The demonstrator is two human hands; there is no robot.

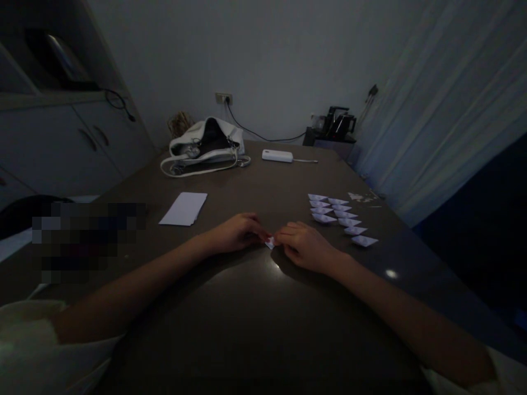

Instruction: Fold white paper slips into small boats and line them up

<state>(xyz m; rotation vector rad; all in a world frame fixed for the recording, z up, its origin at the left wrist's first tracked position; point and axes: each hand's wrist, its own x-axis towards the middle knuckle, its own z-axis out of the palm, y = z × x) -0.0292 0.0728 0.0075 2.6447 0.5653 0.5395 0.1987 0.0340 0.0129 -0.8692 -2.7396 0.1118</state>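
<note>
Between my two hands, at the middle of the dark table (255,307), is a small folded piece of white paper (270,243). My left hand (241,233) pinches its left side with the fingertips. From the right, my right hand (304,245) has its fingers closed on the other side of the paper. The fingers hide part of the folds. To the right of my right hand stand several folded paper boats (349,222) in two rows. A stack of white paper sheets (184,209) lies on the left, beyond my left forearm.
A white handbag (206,148) sits at the back left of the table, and a white power bank (277,156) with a short cable at the back middle. Paper scraps (362,197) lie near the right edge. A black kettle (342,123) stands beyond the table.
</note>
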